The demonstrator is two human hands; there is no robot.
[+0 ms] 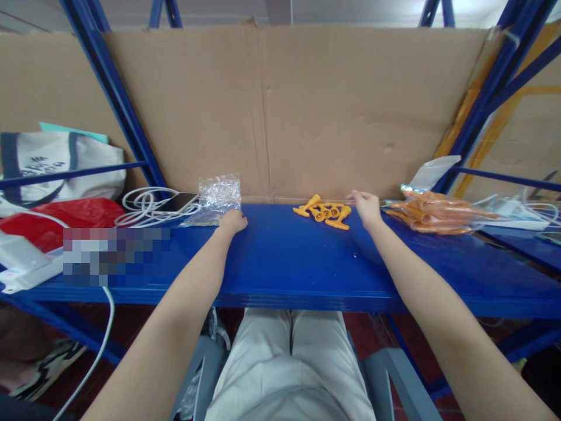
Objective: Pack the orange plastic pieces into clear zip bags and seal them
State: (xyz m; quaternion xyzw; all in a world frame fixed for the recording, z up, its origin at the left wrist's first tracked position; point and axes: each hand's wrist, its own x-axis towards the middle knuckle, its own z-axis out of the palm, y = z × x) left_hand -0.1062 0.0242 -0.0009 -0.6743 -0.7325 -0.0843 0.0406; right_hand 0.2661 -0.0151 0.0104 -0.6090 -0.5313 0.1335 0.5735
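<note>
My left hand rests on the blue shelf with its fingers curled, touching the edge of a pile of clear plastic bags. Whether it grips a bag is hidden. My right hand lies further right, fingers pinched together beside a small heap of orange plastic parts. What the pinch holds is too small to make out. A clear bag filled with more orange parts lies just right of that hand.
A phone and coiled white cables lie left of the bags. A red bag, a white tote and a white device sit far left. Cardboard backs the shelf. Blue uprights flank it.
</note>
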